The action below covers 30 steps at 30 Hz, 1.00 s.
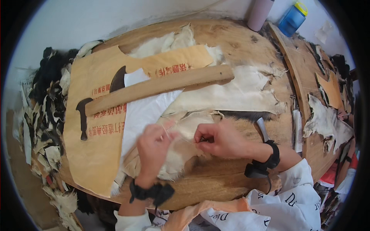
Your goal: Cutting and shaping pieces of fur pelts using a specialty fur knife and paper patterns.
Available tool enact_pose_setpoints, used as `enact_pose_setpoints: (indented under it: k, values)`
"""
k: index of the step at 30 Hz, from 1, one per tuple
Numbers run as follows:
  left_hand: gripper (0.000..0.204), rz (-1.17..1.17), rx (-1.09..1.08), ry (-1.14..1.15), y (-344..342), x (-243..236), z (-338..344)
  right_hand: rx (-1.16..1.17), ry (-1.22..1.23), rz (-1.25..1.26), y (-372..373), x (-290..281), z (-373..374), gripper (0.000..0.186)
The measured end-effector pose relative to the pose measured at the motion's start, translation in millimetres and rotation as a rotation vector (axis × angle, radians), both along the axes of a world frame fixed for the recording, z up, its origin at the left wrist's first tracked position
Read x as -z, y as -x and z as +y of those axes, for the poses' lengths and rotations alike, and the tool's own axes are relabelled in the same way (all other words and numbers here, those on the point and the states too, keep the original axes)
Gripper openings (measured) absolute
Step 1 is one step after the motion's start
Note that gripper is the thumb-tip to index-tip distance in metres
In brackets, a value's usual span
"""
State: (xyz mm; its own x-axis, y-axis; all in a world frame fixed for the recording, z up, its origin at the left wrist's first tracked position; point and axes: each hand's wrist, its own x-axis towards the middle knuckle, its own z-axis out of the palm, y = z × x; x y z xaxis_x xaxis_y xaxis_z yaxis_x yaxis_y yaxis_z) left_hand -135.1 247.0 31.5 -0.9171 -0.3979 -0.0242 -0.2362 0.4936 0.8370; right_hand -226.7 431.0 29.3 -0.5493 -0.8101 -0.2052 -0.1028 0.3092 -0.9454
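Hands (185, 144) pinching pale hide (181, 154), tan red-lettered paper pattern (96, 127) left, wooden stick (158, 87) above

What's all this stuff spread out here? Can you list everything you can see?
Worktable: one, brown wood, fills the middle.
Pale hide pieces: several, cream, fur side down, across the table centre.
Wooden stick: one, light brown, lying across the hides and the pattern.
Cardboard pattern: one, tan with red print and cut-out shapes, left side of table.
White sheet: one, white, under the stick.
Fur scraps: many, black and cream, heaped past the left edge.
Cup: one, pinkish grey, far edge.
Bottle: one, blue with yellow lid, beside the cup.
Second board: one, brown, right, carrying more hide pieces.
Left hand: pinching the near hide, black wrist strap.
Right hand: pinching the same hide, black wrist strap.
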Motion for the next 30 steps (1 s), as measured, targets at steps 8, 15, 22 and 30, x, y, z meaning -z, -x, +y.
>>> enact_pose_setpoints:
  k: [8, 15, 22, 30]
  values:
    - [0.007, -0.016, 0.023, 0.256, 25, 33, -3, 0.168, -0.136, 0.439, 17, -39, 52, 0.014]
    - [0.008, 0.038, 0.095, 0.421, 28, 35, -4, 0.147, 0.618, -0.36, 18, -72, 95, 0.007]
    - [0.019, -0.162, 0.313, -0.283, 42, 21, 0, 0.374, 0.566, -0.355, 24, -58, 99, 0.011]
    - [0.019, -0.287, 0.168, -0.291, 51, 25, 5, 0.321, 0.639, -0.083, 10, -70, 109, 0.012]
